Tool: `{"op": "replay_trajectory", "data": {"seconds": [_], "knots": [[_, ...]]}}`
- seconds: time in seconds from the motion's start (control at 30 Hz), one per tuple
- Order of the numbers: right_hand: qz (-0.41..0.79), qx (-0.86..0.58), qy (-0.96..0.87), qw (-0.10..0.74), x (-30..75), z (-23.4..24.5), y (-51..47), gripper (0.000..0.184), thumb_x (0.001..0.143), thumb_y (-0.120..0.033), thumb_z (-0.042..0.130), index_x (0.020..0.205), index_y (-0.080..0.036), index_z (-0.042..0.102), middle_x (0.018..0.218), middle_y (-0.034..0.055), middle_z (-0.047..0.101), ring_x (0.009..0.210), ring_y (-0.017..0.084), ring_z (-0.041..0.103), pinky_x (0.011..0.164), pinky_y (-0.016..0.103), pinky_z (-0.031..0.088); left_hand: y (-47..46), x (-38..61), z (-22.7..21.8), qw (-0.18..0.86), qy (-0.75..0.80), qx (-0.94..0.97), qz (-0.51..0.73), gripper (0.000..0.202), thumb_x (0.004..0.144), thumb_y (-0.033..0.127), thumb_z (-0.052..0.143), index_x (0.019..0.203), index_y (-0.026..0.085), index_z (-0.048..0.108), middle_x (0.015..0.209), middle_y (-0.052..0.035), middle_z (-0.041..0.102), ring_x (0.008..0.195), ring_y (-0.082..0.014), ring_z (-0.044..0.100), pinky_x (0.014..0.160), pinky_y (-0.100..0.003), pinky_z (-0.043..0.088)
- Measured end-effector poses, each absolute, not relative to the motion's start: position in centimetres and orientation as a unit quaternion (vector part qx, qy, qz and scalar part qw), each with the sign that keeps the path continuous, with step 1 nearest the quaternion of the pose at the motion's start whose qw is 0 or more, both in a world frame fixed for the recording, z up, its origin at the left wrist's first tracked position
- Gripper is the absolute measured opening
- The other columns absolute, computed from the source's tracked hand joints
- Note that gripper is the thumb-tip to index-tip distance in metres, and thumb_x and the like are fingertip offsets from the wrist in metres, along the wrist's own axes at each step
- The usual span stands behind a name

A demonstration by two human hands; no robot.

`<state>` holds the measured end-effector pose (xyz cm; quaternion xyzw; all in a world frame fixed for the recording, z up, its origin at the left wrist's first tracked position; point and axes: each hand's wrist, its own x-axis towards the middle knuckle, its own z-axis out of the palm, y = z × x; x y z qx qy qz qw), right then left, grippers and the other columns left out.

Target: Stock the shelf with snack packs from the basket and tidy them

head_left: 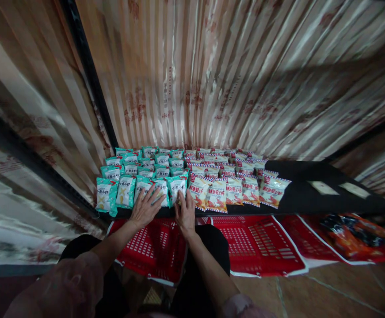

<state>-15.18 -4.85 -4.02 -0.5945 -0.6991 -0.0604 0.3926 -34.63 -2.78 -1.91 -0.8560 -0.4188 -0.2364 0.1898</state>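
Our pinkish left sleeve (66, 282) lies closest, at eight o'clock, with our left hand (146, 206) beyond it, grip spread over teal packets (126, 191) in the shelf's (298, 187) front row. At six o'clock our right hand (186, 214) touches the rightmost teal packet (178, 184); whether that grip pinches it, we cannot tell. Orange-and-white packets (234, 191) adjoin at four o'clock.

The packets (148, 165) are teal and white, the bags (227, 170) red-lettered with striped edges, the shelf (303, 198) black.
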Motion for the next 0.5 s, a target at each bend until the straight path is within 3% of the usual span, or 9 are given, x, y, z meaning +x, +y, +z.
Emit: {"op": "replay_trajectory", "data": {"seconds": [0.23,0.5], "knots": [[-0.108,-0.603,-0.703,0.361,-15.1,-2.7,-4.6,0.055,0.09,-0.027,0.043,0.143,-0.018,0.029,0.152,0.0145,0.022,0.138,0.031,0.02,0.102,0.053,0.033,-2.6,-34.6,-2.6,0.169,-0.418,-0.859,-0.242,0.047,0.089,0.036,0.049,0.135,0.029,0.044,0.147,-0.0068,0.036,0.14,-0.0243,0.021,0.113,-0.049,0.013],[-0.122,-0.58,-0.745,0.305,-15.6,-1.2,-1.6,0.052,0.091,-0.032,0.044,0.141,-0.024,0.035,0.155,0.0087,0.017,0.141,0.031,0.009,0.106,0.052,0.027,-2.4,-34.5,-2.7,0.181,-0.406,-0.858,-0.257,0.05,0.088,0.034,0.051,0.136,0.027,0.042,0.147,-0.0085,0.036,0.14,-0.0247,0.022,0.114,-0.049,0.012]]}}
